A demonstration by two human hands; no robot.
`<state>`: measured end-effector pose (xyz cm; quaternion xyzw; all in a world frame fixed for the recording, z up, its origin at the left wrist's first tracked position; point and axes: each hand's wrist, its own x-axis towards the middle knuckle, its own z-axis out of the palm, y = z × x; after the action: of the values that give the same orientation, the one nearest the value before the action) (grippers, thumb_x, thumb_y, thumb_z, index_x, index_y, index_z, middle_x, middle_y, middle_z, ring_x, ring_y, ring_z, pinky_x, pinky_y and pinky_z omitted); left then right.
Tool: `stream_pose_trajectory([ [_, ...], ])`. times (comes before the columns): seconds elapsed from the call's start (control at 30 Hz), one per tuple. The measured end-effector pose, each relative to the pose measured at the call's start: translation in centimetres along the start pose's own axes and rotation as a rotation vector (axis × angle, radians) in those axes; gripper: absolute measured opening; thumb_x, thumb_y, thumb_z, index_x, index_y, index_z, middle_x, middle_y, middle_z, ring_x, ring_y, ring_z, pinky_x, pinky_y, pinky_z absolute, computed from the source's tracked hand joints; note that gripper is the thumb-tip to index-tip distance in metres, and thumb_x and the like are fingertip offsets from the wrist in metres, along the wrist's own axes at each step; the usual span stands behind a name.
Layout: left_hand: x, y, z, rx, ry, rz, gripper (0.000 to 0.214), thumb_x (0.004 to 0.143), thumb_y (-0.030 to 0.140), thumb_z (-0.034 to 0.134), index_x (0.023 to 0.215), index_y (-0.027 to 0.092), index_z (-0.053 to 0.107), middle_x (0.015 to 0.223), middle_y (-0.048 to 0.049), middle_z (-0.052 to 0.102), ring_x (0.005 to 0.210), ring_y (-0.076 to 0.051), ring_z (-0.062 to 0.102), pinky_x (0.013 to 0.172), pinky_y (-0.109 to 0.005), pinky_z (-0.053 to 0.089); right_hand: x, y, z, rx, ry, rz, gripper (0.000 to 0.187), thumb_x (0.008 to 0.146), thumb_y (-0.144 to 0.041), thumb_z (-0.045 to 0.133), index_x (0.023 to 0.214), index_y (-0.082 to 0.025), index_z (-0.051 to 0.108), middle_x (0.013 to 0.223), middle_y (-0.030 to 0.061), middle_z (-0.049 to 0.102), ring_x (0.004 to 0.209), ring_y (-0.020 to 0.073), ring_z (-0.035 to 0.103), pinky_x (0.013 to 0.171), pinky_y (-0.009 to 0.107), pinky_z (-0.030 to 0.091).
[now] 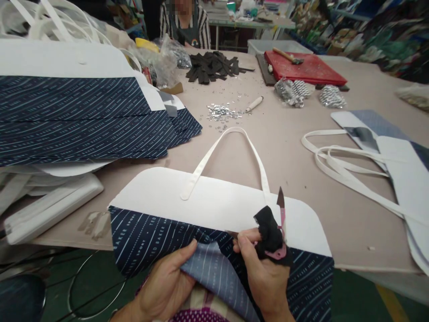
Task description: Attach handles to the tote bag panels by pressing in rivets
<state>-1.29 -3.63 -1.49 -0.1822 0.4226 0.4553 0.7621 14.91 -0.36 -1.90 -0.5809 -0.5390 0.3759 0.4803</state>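
A bag panel [161, 185] lies at the table's front edge, with a white top, a white strap handle [253, 150] and dark blue printed fabric [147, 239] hanging toward me. My left hand [167, 279] pinches the fabric between thumb and fingers, with its paler underside [217, 270] turned up. My right hand [264, 277] is closed around pink-handled scissors [282, 219] partly wrapped in black cloth. One blade points up over the white panel. A second pointed metal tip sticks out left from the fingers, close to the fabric; how it joins the handle is hidden.
Striped blue-and-white panels [77, 116] are stacked at left; more strapped panels [398, 165] lie at right. Beyond are small metal pieces [221, 112], a wooden-handled tool [255, 103], black strips [212, 67] and a hammer [284, 54] on a red board [311, 69]. A person [184, 27] sits opposite.
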Motion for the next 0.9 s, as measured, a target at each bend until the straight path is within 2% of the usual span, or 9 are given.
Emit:
stream_pose_trajectory([
  [0.1,0.1,0.0,-0.3,0.005,-0.036,-0.002,0.028,0.094,0.019,0.051,0.103,0.006,0.075,0.093,-0.0122,0.076,0.112,-0.028,0.063,0.112,-0.042,0.035,0.0,0.1,0.0,-0.036,-0.006,-0.020,0.026,0.086,-0.026,0.058,0.062,-0.020,0.061,0.057,0.0009,0.065,0.056,0.0167,0.063,0.053,0.026,0.050],
  [0.27,0.2,-0.1,-0.5,0.017,-0.072,0.008,0.026,0.093,0.019,0.053,0.103,0.007,0.075,0.097,-0.0114,0.076,0.115,-0.027,0.061,0.112,-0.040,0.034,-0.1,0.7,-0.1,-0.149,-0.025,-0.104,0.022,0.086,-0.024,0.057,0.065,-0.019,0.062,0.060,0.0007,0.065,0.059,0.0168,0.064,0.063,0.028,0.051],
  [0.43,0.3,-0.3,-0.7,0.024,-0.106,0.014,0.026,0.094,0.018,0.053,0.101,0.007,0.075,0.100,-0.0102,0.076,0.116,-0.025,0.061,0.112,-0.038,0.035,-0.3,1.1,0.4,-0.158,-0.010,-0.109,0.019,0.085,-0.024,0.060,0.068,-0.019,0.063,0.061,0.0005,0.065,0.058,0.0159,0.063,0.061,0.027,0.051],
  [0.57,0.4,-0.3,-0.7,0.061,-0.089,0.023,0.025,0.094,0.017,0.052,0.099,0.006,0.074,0.099,-0.0100,0.076,0.114,-0.024,0.063,0.111,-0.037,0.038,-0.5,1.4,0.7,-0.090,0.003,-0.087,0.014,0.083,-0.023,0.064,0.069,-0.020,0.062,0.061,0.0000,0.063,0.057,0.0153,0.061,0.061,0.026,0.051],
  [0.8,0.2,-0.3,-0.1,0.112,-0.041,0.058,0.023,0.093,0.017,0.055,0.098,0.002,0.072,0.095,-0.0137,0.076,0.108,-0.028,0.066,0.105,-0.044,0.044,-0.3,1.1,-0.4,0.145,0.033,-0.022,0.026,0.086,-0.024,0.060,0.061,-0.019,0.057,0.059,0.0002,0.062,0.057,0.0162,0.064,0.060,0.028,0.054],
  [0.9,0.1,-0.3,-0.2,0.117,-0.042,0.067,0.020,0.092,0.017,0.058,0.095,0.003,0.072,0.095,-0.0137,0.076,0.107,-0.028,0.067,0.104,-0.045,0.045,-0.3,1.1,-0.5,0.127,0.031,0.017,0.024,0.085,-0.024,0.061,0.061,-0.019,0.059,0.058,0.0003,0.062,0.056,0.0159,0.063,0.056,0.026,0.052],
])
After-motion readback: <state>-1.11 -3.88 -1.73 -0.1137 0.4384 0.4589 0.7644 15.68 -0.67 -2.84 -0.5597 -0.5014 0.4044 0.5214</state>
